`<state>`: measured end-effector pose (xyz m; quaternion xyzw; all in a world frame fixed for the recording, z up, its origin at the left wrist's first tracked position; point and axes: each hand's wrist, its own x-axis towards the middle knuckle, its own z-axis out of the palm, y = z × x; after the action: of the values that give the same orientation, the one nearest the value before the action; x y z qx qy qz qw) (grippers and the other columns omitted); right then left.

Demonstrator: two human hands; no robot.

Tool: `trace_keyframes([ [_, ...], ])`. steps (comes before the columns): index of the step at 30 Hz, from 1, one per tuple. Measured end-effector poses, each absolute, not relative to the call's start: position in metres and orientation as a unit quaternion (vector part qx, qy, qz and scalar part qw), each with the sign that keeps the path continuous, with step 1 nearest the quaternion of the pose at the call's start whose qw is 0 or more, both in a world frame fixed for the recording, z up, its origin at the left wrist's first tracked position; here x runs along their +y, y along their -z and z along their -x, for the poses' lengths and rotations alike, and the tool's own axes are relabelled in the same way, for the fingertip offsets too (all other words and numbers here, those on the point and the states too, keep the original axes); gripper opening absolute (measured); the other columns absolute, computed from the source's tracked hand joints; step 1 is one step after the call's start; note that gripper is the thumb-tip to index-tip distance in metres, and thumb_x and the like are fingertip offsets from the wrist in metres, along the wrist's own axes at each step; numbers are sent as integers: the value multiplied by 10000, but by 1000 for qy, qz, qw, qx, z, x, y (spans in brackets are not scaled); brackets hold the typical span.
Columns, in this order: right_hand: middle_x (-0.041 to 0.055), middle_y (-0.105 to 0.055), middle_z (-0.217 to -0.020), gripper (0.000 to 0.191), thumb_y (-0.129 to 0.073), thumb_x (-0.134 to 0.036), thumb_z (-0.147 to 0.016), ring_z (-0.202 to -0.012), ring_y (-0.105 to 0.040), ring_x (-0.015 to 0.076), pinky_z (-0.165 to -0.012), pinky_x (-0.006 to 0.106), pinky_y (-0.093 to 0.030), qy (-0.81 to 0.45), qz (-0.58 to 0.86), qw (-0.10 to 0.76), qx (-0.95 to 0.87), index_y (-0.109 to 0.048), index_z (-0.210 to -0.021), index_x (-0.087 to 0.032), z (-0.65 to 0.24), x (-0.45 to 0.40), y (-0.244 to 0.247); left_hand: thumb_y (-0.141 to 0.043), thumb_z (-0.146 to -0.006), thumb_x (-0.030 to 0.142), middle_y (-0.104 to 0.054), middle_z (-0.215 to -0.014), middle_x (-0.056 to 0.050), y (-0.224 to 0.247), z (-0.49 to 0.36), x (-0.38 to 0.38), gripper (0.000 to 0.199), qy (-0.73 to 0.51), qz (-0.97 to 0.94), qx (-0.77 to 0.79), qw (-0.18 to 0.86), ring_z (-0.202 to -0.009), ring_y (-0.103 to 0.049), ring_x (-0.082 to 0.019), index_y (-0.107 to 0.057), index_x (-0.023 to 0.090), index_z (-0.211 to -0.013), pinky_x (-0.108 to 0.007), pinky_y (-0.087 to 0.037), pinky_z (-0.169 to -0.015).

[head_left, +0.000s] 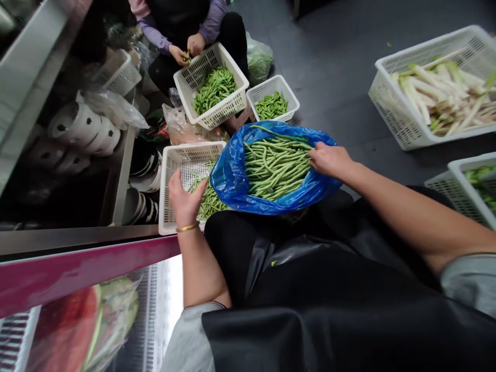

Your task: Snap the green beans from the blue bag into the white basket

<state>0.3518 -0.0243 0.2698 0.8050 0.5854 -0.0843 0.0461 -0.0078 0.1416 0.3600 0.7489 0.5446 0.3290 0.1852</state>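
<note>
A blue plastic bag (228,175), its mouth wide, holds many long green beans (277,165) in front of my knees. My left hand (185,199) is over a white basket (168,181), thumb and fingers spread, with nothing in it. Short pieces of green bean (211,202) lie in that basket, left of the bag. At the bag's right side, my right hand (329,159) has its fingers bent against the bag's edge and the ends of the beans; what its fingertips hold is too small to make out.
Across from me a person's hands (188,49) hold green pieces beside a basket of green peppers (216,89). A smaller basket (293,102) stands next to it. Baskets of white-stemmed vegetables (442,98) and greens (482,181) are at right. A metal shelf (124,175) borders the left.
</note>
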Motion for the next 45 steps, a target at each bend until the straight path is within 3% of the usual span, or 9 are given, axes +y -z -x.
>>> trace_keyframes([
  [4, 158, -647, -976, 330, -433, -308, -906, -752, -602, 210, -537, 270, -293, 116, -753, 102, 640, -703, -878, -121, -364, 5, -265, -701, -737, 434, -689, -1028, -94, -355, -45, 69, 467, -284, -715, 387, 509, -911, -661, -207, -650, 179, -1125, -334, -520, -831],
  [10, 110, -606, -795, 367, -405, -366, -933, -656, -528, 178, -516, 305, -243, 72, -670, -92, 733, -648, -728, -183, -331, -62, -313, -669, -726, 571, -685, -757, -85, -294, -115, 6, 510, -49, -388, 363, 846, -539, -596, -106, -658, 107, -937, -197, -428, -463],
  [14, 74, -581, -724, 346, -406, -341, -931, -656, -533, 160, -567, 281, -350, 194, -647, -235, 699, -635, -727, -181, -284, -106, -304, -746, -714, 378, -587, -619, 14, -264, -133, -3, 302, -148, -258, 405, 865, -465, -479, -32, -608, 116, -771, -152, -362, -436],
  [20, 6, -576, -624, 362, -620, -522, -750, -443, -479, 99, -463, 266, -454, 480, -642, -530, 278, -608, -665, -170, -254, -111, -261, -684, -774, 285, -647, -700, -25, -257, -141, -8, 181, -148, -225, 433, 860, -570, -594, -88, -629, 120, -826, -196, -442, -544],
  [26, 15, -651, -706, 281, -686, -446, -721, -547, -570, 117, -534, 252, -507, 454, -672, -499, 305, -683, -703, -165, -251, -123, -259, -578, -852, 190, -699, -837, -76, -260, -140, -15, 114, -172, -201, 402, 877, -777, -685, -162, -623, 115, -926, -301, -508, -784],
  [32, -11, -586, -573, 308, -733, -474, -628, -479, -496, 93, -515, 265, -519, 394, -641, -653, 84, -623, -630, -187, -278, -118, -255, -554, -871, 176, -708, -942, -98, -261, -150, -36, 50, -221, -172, 388, 878, -974, -681, -206, -577, 138, -894, -373, -481, -922],
  [40, -11, -551, -496, 370, -672, -528, -723, -419, -497, 97, -416, 215, -396, 572, -646, -369, 345, -663, -682, -161, -277, -146, -262, -595, -836, 156, -701, -1030, -129, -255, -139, -36, 55, -176, -188, 348, 902, -1106, -633, -246, -576, 134, -883, -401, -449, -981],
  [42, -34, -483, -440, 375, -648, -531, -750, -384, -448, 88, -408, 219, -377, 568, -635, -403, 334, -626, -655, -169, -275, -145, -261, -584, -845, 155, -707, -993, -113, -257, -138, -39, 46, -182, -189, 333, 906, -1083, -644, -237, -576, 138, -886, -400, -446, -982],
  [45, -48, -411, -413, 418, -590, -585, -773, -385, -422, 99, -448, 254, -425, 471, -630, -575, 225, -550, -623, -197, -281, -137, -259, -586, -853, 187, -706, -983, -82, -264, -136, -46, 57, -202, -192, 313, 908, -1047, -658, -212, -568, 159, -899, -385, -448, -975],
])
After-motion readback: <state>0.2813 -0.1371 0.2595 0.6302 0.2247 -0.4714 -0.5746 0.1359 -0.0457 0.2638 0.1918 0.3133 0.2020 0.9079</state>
